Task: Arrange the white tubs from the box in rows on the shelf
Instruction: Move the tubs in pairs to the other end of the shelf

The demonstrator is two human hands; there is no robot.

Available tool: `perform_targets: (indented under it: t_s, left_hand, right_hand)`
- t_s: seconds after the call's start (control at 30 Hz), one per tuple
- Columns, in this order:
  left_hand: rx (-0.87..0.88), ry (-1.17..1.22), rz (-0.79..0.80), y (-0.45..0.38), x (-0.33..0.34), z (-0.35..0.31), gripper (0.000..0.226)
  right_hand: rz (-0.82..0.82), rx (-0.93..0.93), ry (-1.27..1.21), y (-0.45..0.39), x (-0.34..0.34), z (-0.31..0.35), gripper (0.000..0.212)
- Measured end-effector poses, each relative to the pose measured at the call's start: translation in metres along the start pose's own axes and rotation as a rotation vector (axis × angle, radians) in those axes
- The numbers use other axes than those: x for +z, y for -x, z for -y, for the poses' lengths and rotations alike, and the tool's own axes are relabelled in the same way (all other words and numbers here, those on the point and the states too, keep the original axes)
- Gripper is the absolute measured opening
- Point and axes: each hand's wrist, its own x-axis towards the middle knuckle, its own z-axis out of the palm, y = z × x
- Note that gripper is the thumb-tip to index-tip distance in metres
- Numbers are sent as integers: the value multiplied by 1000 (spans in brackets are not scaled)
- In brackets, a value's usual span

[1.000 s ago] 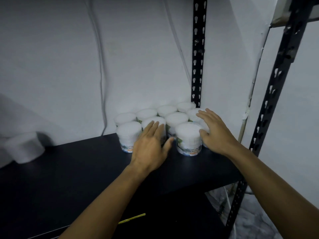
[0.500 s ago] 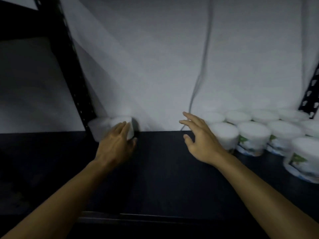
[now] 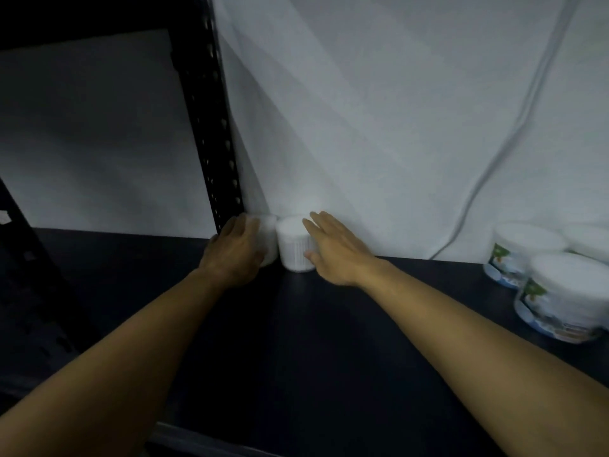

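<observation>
Meanwhile, labelled tubs [image 3: 557, 311] show green print; their writing is unreadable.

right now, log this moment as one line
left hand on corner tub | right hand touching second tub | shelf back left

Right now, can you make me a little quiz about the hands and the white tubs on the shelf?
1. True or false: the left hand is on a tub in the back corner by the black post.
2. Which hand reaches the tub next to it? A) right hand B) neither
3. Fill in: the labelled tubs stand at the ____ end of the shelf.

Key: 1 true; 2 A; 3 right.
</observation>
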Motion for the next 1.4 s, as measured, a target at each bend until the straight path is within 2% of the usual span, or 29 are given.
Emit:
perform_targets:
  t_s: [0.1,0.4,0.6,0.77,0.93,1.2,1.4]
  left_hand:
    - [13,15,8,-4,4,4,46]
    - [45,99,-79,23,1,-22,28]
    - [109,154,-161,63,-7,-67,26]
    - [123,229,-188,91,-8,-107,25]
    - [111,323,-225,119,-3,-141,23]
    - [202,361,-264,157,2,-183,25]
    - [195,359,-280,179,0,-204,28]
  right_hand:
    - [35,-18,30,-7,8,0,60]
    - [-123,-61,42,32,-4,1,52]
    - [-226,-68,16,92,-18,-8,32]
    - [-184,14,-108,147,-33,-17,35]
    - [-236,81,-202,196,-44,-26,35]
    - [-312,147,-203,260,-51,-40,36]
    - [-325,172,-208,286,-56,-46,37]
